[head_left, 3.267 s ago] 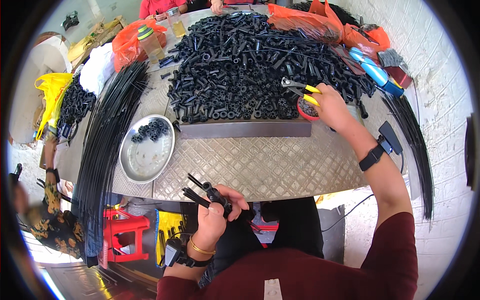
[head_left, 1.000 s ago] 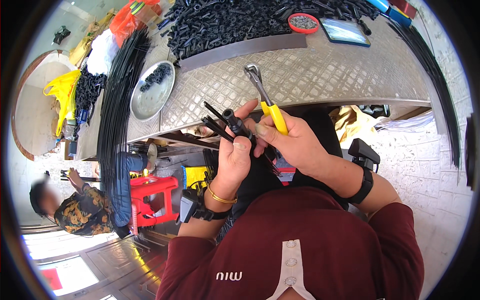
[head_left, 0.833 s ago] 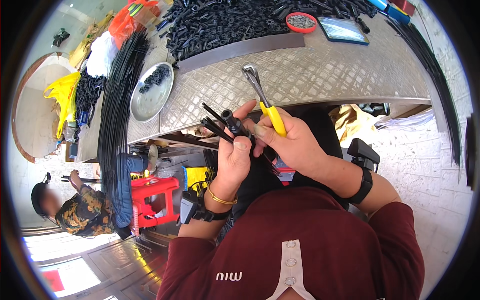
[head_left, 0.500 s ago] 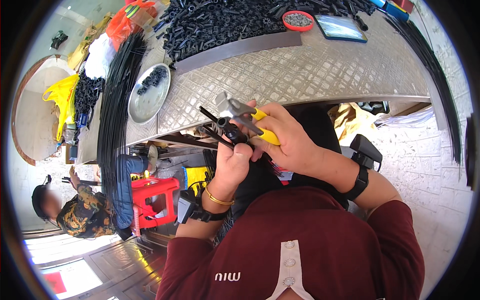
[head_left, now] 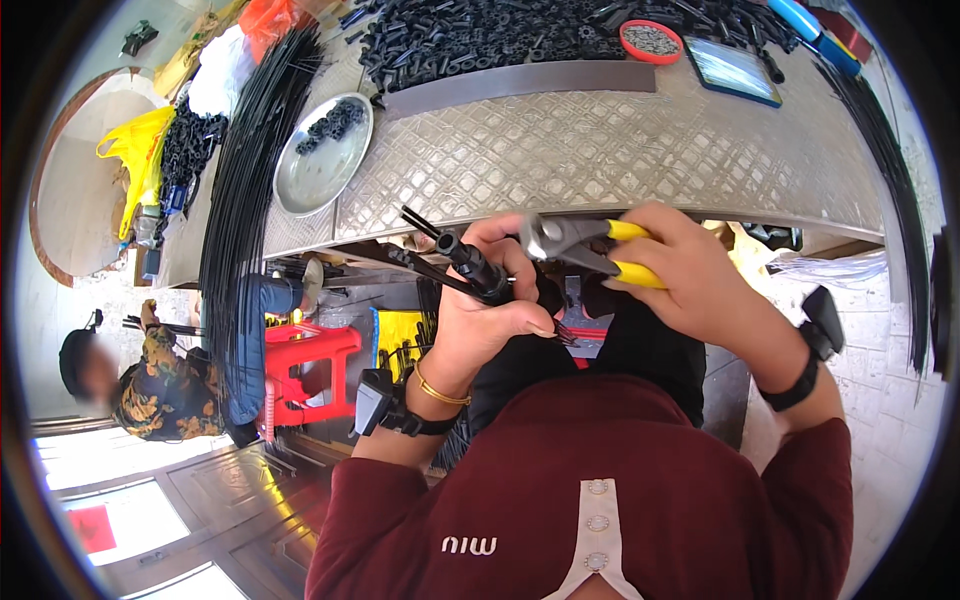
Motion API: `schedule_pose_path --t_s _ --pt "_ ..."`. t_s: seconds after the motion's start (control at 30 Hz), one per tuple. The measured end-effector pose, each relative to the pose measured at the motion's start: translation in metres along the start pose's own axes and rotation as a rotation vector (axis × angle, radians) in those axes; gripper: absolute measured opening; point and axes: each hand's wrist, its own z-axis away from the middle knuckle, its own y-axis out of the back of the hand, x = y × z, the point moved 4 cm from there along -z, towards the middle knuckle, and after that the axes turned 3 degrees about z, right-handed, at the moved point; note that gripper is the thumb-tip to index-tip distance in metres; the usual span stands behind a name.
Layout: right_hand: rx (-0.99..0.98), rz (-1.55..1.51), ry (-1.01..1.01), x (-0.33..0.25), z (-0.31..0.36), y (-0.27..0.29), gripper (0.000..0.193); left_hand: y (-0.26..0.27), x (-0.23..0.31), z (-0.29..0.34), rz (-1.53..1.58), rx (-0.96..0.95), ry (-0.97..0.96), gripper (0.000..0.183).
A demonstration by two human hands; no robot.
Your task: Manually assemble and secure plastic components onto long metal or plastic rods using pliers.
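In front of my lap, my left hand (head_left: 470, 325) is closed around a black tubular plastic fitting (head_left: 475, 268). Thin black rods (head_left: 420, 222) stick out past the fitting's upper left end, and fine dark ends show below my thumb. My right hand (head_left: 685, 275) grips a pair of pliers (head_left: 565, 248) by its yellow handles. The grey metal head points left, close beside my left fingers; whether it touches them I cannot tell. Both hands are just off the table's near edge.
The patterned table (head_left: 640, 160) carries a heap of black fittings (head_left: 490, 40), a grey strip (head_left: 520, 88), a red dish (head_left: 650, 58), a tablet (head_left: 735, 70) and a metal bowl (head_left: 350, 165). Long black rods (head_left: 240, 190) hang over its left side. A person (head_left: 165, 385) sits left near a red stool (head_left: 345, 350).
My right hand and the pliers have moved right, away from the fitting. The left hand still holds the fitting, its thumb now stretched to the right. The whole view has shifted slightly.
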Motion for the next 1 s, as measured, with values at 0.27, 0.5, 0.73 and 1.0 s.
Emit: schedule_pose_path --t_s 0.27,0.5,0.73,1.0 --pt "-0.190 0.231 0.059 -0.007 0.005 0.003 0.014 -0.001 -0.001 0.000 -0.078 0.006 0.075 0.059" --pt "-0.171 0.156 0.064 -0.005 0.007 -0.011 0.017 0.005 0.002 -0.002 -0.171 0.029 0.021 0.054" --pt "-0.125 0.258 0.090 -0.010 0.001 -0.004 0.033 0.001 0.009 -0.002 -0.177 -0.002 0.026 0.054" --pt "-0.132 0.329 0.093 -0.011 -0.002 -0.002 0.032 -0.002 0.010 -0.003 -0.160 -0.027 0.003 0.053"
